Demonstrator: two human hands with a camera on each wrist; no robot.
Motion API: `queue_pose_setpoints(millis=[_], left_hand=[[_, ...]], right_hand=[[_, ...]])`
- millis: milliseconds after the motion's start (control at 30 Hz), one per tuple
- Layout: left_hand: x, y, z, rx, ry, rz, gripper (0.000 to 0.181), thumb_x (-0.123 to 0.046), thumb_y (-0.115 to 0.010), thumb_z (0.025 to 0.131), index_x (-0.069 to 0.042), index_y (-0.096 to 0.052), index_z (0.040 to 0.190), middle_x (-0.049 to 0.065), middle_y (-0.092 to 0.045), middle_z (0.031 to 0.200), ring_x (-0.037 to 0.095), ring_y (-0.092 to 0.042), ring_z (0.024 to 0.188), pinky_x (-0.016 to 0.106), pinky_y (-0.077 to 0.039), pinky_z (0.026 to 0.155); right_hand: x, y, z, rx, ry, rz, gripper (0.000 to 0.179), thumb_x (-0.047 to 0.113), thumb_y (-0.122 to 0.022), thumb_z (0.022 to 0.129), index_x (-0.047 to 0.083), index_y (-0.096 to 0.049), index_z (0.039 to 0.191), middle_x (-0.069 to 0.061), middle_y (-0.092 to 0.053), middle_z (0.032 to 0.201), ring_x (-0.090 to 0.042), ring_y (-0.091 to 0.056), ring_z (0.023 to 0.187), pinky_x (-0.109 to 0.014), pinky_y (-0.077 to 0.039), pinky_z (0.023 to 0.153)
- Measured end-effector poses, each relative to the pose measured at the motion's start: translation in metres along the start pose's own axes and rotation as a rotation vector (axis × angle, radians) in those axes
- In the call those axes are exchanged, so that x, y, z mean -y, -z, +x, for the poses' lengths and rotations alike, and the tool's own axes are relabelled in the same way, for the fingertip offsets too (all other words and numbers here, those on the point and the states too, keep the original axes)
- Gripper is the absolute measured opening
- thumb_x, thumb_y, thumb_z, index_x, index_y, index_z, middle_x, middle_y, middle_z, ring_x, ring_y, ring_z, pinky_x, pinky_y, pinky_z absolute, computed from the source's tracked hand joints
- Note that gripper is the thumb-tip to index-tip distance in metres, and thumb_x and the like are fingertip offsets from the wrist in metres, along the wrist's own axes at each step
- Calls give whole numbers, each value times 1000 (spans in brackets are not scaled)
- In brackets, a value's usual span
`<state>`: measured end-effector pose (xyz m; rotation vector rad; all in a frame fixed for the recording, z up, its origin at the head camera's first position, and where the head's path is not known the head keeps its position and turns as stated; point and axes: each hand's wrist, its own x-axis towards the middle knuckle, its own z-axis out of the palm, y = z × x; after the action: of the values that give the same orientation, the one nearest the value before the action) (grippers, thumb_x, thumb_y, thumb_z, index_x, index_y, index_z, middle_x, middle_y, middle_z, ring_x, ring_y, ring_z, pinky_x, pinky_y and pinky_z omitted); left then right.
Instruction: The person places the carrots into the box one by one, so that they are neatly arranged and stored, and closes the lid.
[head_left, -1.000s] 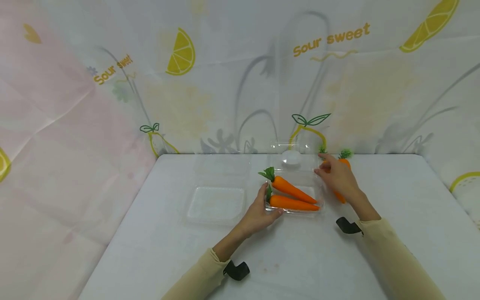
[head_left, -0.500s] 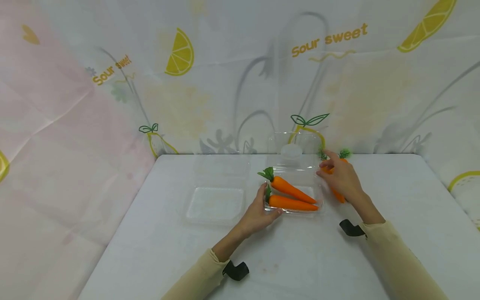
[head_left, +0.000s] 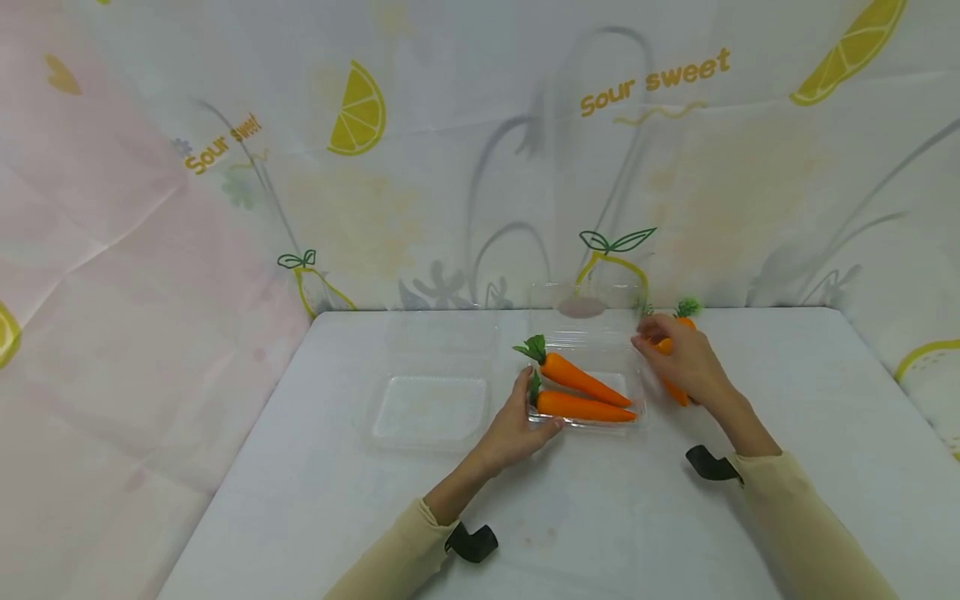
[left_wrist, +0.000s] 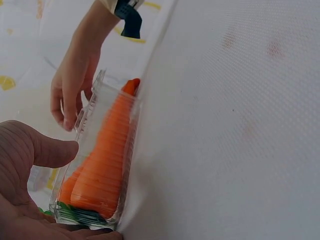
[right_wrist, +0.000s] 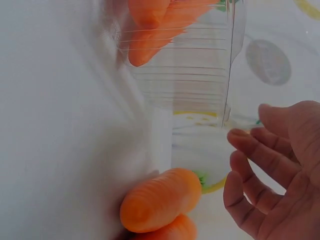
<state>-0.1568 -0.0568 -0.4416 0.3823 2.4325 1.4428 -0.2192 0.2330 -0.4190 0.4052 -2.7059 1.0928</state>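
Note:
Two orange toy carrots with green tops, an upper carrot [head_left: 588, 381] and a lower carrot [head_left: 585, 407], lie in a clear plastic container [head_left: 613, 380]. Its clear lid [head_left: 551, 318], bearing a round sticker, is swung up at the back. My left hand [head_left: 516, 429] grips the container's front left corner, thumb along the front and fingers at the left end. By the back right corner is my right hand [head_left: 684, 360]; in the right wrist view its loosely bent fingers [right_wrist: 260, 155] hold nothing and appear just apart from the rim. Other carrots [right_wrist: 160, 200] lie beside it, partly hidden behind that hand.
A second clear container [head_left: 430, 408] stands to the left with its lid raised, and I see no carrots in it. A white cloth covers the table [head_left: 322, 500]. Behind the table hangs a printed curtain [head_left: 450, 183].
The lid rose and then tipped back again. My right hand drew slightly right and down, away from the lid. My left hand stayed at the corner.

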Motion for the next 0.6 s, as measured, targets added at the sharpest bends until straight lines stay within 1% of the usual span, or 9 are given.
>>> queue_pose_setpoints(millis=[100,200,267,300,367,433,500,533,600], left_hand=[[1,0,0,-3,0,1,91,-35,-66,92,-9,-9,157,18,-21,160,32,-27,144,51,-28,113],[1,-1,1,-5,0,3,91,-35,-66,91,-10,-9,157,17,-21,160,32,-28,144,52,-29,113],[2,-1,1,-5,-1,6,91,-36,-66,92,-9,-9,157,17,-21,160,31,-28,144,51,-29,113],[2,-1,1,-5,-3,7,91,-36,-66,92,-9,-9,157,17,-21,160,31,-28,144,51,-28,113],[1,-1,1,-6,-6,10,91,-36,-65,92,-9,-9,157,18,-21,160,31,-28,144,51,-28,113],[1,-1,1,-7,-7,14,91,-36,-65,92,-9,-9,157,17,-21,160,31,-28,144,51,-28,113],[1,0,1,-9,-6,18,91,-37,-65,92,-9,-9,157,17,-21,160,31,-28,144,50,-28,113],[1,-1,1,-10,-6,20,91,-37,-65,92,-9,-9,157,17,-21,160,31,-28,144,50,-29,113],[1,-1,1,-10,-3,23,91,-37,-66,92,-8,-9,157,17,-21,160,31,-28,144,50,-29,113]], right_hand=[[1,4,-3,52,-34,0,33,35,-58,100,6,-61,115,-13,-68,107,-33,-61,97,-51,-52,77],[5,10,-6,113,-51,-13,39,43,-53,101,8,-61,117,-13,-67,110,-30,-59,97,-44,-52,72],[6,15,-8,165,-66,0,41,45,-50,102,8,-59,116,-16,-65,112,-31,-61,78,-41,-53,59],[7,17,-9,197,-76,16,41,46,-48,102,8,-58,115,-20,-64,106,-31,-60,68,-39,-51,52],[8,21,-11,259,-85,45,41,46,-46,103,8,-55,115,-22,-62,110,-29,-54,49,-37,-49,46],[9,25,-13,322,-107,72,43,47,-47,102,7,-52,119,-26,-59,115,-27,-46,39,-37,-45,41],[10,29,-14,379,-114,76,47,47,-50,101,6,-49,124,-28,-56,120,-26,-47,43,-36,-45,44],[10,30,-15,404,-113,69,52,47,-52,100,4,-48,130,-26,-53,129,-25,-49,49,-36,-47,47],[11,32,-16,440,-100,43,60,47,-55,98,1,-45,136,-28,-51,132,-27,-57,64,-39,-51,56]])
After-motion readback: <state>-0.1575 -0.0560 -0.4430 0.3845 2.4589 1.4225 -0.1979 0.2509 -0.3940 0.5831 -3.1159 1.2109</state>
